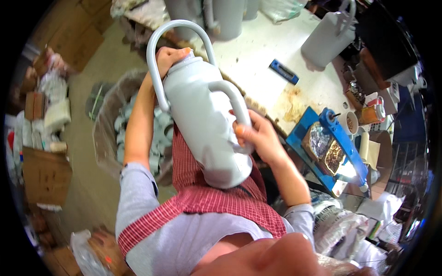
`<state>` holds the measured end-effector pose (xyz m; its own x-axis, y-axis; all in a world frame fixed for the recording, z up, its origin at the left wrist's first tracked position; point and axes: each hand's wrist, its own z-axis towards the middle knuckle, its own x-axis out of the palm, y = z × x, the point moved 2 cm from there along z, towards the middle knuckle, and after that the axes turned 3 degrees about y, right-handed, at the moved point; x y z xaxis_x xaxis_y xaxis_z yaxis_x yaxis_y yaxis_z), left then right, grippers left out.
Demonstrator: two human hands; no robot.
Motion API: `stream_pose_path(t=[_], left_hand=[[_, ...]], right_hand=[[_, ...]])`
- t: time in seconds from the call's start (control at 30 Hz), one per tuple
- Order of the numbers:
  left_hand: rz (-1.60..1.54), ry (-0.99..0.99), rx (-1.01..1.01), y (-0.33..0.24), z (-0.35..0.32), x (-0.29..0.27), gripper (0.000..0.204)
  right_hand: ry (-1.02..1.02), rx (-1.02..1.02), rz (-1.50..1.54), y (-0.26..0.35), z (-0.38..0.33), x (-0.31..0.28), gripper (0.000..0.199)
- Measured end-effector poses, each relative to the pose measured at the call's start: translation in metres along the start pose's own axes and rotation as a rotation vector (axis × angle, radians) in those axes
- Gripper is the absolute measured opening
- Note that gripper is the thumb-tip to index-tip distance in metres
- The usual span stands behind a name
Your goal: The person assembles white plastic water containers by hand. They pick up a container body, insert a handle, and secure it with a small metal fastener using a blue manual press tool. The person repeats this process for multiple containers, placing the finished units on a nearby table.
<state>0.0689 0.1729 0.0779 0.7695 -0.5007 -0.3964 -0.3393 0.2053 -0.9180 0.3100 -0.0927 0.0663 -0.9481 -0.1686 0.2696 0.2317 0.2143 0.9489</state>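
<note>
In front of my chest I hold a tilted, light grey jug (198, 115), its base toward me. A large carrying loop (159, 50) arches over its top end, and a curved handle (237, 99) sits on its right side. My left hand (170, 59) is closed at the jug's neck, the thumb lying on the top; its other fingers are partly hidden. My right hand (258, 138) is wrapped round the lower part of the side handle.
A white worktable (258, 53) bears a blue tool (284, 71), more grey jugs (228, 18), and another jug (329, 39) at the right. Nearer stands a blue hand press (343, 142) beside small metal parts. A lined bin (108, 133) of grey pieces stands left, with cardboard boxes (46, 175) beyond.
</note>
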Motion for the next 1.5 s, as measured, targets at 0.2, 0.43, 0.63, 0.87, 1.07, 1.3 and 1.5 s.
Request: stream_pose_path(t=[0.2, 0.43, 0.63, 0.87, 1.07, 1.3, 1.5], left_hand=[[-0.108, -0.636, 0.55, -0.051, 0.035, -0.042, 0.032], [0.172, -0.075, 0.491, 0.071, -0.016, 0.107, 0.019], [0.154, -0.19, 0.52, 0.078, -0.013, 0.121, 0.009], [0.212, -0.162, 0.551, 0.077, 0.004, 0.124, 0.004], [0.251, -0.19, 0.547, 0.074, 0.0, 0.134, 0.002], [0.309, -0.213, 0.597, 0.074, -0.008, 0.143, 0.006], [0.005, -0.013, 0.436, 0.046, -0.001, 0.13, 0.01]], right_hand=[[-0.701, -0.582, -0.476, 0.089, 0.073, -0.039, 0.023], [-1.078, -0.853, -0.476, 0.107, 0.243, -0.216, 0.028], [-1.015, -0.807, -0.334, 0.105, 0.361, -0.268, 0.034], [-0.957, -0.712, -0.519, 0.124, 0.437, -0.277, 0.043], [-0.642, -0.425, -1.347, 0.126, 0.422, -0.283, 0.088], [-1.746, -1.105, -1.388, 0.305, 0.17, -0.335, 0.071], [-1.017, -0.99, -0.878, 0.273, 0.173, -0.276, 0.047]])
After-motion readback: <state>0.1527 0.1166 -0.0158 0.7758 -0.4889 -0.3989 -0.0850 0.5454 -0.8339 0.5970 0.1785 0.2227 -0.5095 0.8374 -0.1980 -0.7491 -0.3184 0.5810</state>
